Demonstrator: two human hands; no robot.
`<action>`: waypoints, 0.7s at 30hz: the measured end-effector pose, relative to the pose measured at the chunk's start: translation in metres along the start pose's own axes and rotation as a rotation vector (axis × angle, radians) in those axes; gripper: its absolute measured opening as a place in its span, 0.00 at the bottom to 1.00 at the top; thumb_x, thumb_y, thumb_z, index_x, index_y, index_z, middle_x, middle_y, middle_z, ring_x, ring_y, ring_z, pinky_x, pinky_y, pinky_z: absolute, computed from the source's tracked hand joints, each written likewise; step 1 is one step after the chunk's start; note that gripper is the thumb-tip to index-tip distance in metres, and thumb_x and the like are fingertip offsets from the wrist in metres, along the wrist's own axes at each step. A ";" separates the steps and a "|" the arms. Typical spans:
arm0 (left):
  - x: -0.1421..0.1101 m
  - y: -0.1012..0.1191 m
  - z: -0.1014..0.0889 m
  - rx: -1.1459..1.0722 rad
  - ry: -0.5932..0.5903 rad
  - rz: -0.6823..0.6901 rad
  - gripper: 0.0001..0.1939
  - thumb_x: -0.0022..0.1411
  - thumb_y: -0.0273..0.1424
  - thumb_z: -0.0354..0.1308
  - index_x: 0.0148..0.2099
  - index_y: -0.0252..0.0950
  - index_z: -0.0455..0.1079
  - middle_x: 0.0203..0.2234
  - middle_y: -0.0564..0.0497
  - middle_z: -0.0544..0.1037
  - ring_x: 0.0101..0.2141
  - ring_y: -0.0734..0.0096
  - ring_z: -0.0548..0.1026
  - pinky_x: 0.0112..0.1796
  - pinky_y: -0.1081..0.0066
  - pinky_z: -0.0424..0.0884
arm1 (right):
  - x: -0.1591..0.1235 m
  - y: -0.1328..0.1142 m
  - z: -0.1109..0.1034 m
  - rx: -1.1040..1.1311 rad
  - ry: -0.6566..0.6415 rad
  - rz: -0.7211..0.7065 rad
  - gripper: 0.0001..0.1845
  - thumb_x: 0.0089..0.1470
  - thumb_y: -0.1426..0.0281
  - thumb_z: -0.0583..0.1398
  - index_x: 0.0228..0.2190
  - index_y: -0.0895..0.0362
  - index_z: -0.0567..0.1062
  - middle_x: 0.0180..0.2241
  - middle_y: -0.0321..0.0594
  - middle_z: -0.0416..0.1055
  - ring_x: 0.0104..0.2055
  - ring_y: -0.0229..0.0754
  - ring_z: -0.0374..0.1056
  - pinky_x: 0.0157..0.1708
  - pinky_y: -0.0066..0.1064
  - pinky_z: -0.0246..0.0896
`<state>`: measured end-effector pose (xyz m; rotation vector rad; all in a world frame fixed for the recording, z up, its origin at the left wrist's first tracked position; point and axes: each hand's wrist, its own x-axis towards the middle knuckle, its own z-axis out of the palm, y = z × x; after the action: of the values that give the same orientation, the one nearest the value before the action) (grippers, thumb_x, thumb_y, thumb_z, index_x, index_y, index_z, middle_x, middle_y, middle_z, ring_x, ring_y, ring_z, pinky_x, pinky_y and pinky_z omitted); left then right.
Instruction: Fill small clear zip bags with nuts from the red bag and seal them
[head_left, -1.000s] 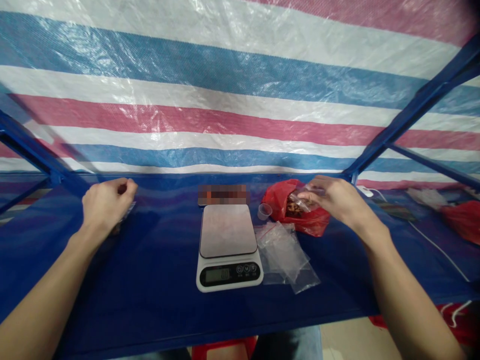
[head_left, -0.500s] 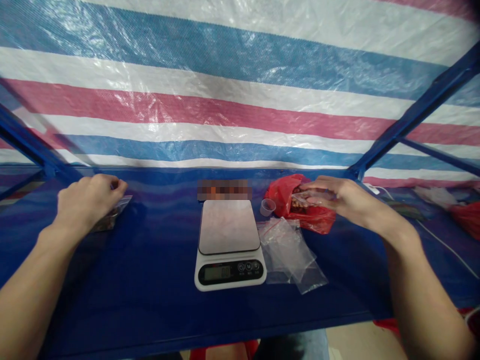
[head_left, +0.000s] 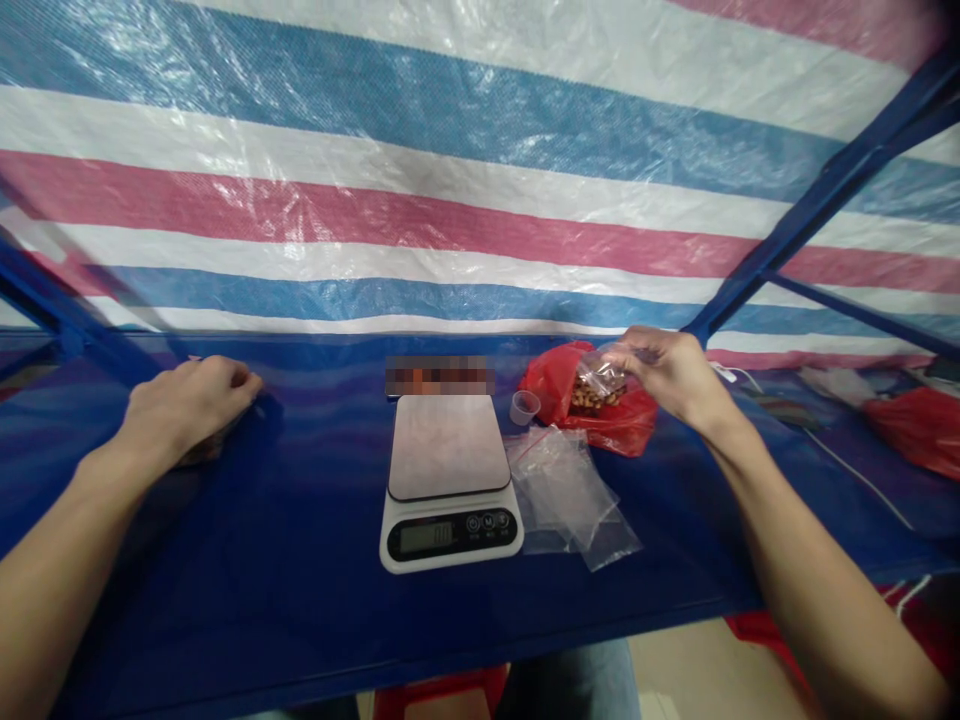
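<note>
Fingers of the right hand (head_left: pixel 667 375) are closed on some crumpled clear plastic (head_left: pixel 604 373), held at the mouth of the red plastic bag (head_left: pixel 553 385) (bag or loose film, can't be told). Small brown pieces (head_left: pixel 596 398) are seen inside the red bag, just below the clear plastic. Fingers of the left hand (head_left: pixel 184 400) are curled, with thumb and fingertips brought close together, well apart from the scale on the left side; whether anything is pinched can't be told. A packet with dark contents (head_left: pixel 199 450) is partly hidden under that hand, on the blue table (head_left: pixel 300 620). Digital kitchen scale (head_left: pixel 450 480) is set mid-table, platform bare, display lit with what looks like 0.0. Clear zip bags (head_left: pixel 574 495) are spread flat and overlapped just right of the scale. Small clear plastic cup (head_left: pixel 524 406) is placed between the scale and the red bag, near both. Behind the scale, a flat item (head_left: pixel 439 375) is blurred by pixelation, so not identified. Another red bag (head_left: pixel 919 430) is seen at far right, with a white cable (head_left: pixel 862 480) laid near it. Striped tarp (head_left: pixel 420 210) is hung behind everything, in white, blue and red bands.
</note>
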<state>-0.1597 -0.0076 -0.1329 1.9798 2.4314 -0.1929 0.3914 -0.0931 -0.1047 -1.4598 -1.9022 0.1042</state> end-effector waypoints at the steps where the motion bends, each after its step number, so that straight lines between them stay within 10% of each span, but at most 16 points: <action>1: 0.000 0.000 0.000 -0.002 0.003 0.000 0.27 0.69 0.50 0.45 0.51 0.44 0.81 0.43 0.40 0.84 0.47 0.39 0.81 0.45 0.54 0.75 | 0.000 0.001 0.001 0.001 -0.006 -0.007 0.33 0.57 0.37 0.61 0.28 0.54 0.80 0.30 0.47 0.79 0.30 0.49 0.73 0.31 0.40 0.65; 21: -0.002 0.003 -0.002 -0.011 0.008 0.004 0.29 0.70 0.50 0.43 0.57 0.43 0.79 0.50 0.35 0.83 0.52 0.33 0.80 0.48 0.49 0.75 | -0.002 0.014 -0.008 -0.187 -0.031 -0.113 0.23 0.65 0.49 0.61 0.30 0.54 0.80 0.33 0.46 0.79 0.32 0.50 0.74 0.34 0.39 0.64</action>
<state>-0.1561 -0.0089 -0.1313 1.9851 2.4277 -0.1720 0.4076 -0.0928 -0.1059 -1.4752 -2.0608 -0.1075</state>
